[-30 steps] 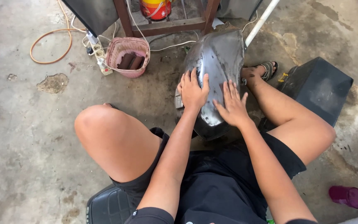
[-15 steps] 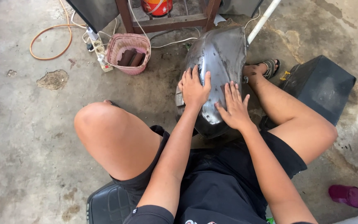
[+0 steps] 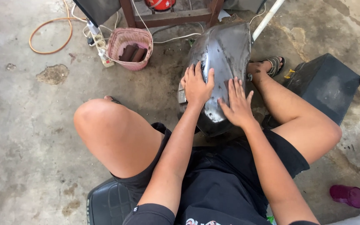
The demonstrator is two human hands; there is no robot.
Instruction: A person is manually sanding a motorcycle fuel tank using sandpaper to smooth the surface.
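A bare grey metal fuel tank [image 3: 223, 54] lies on the concrete floor between my knees, its narrow end toward me. My left hand [image 3: 197, 85] rests flat on its left side, fingers spread and pointing away. My right hand [image 3: 237, 104] lies flat on the near right part of the tank, fingers spread too. Neither hand grips anything that I can see; whether something thin lies under the palms is hidden. I sit on a black seat [image 3: 107, 204] with both legs bent around the tank.
A pink woven basket [image 3: 130, 48] with dark rolls stands at the back left beside a white power strip [image 3: 98, 46] and an orange cable [image 3: 48, 37]. A black box-like part [image 3: 328, 85] lies to the right. A purple cup [image 3: 348, 196] lies near right. A wooden frame [image 3: 171, 14] stands behind.
Both hands stay flat on the tank. The right hand has slid a little toward me and to the right along the tank's surface; the left hand has barely shifted.
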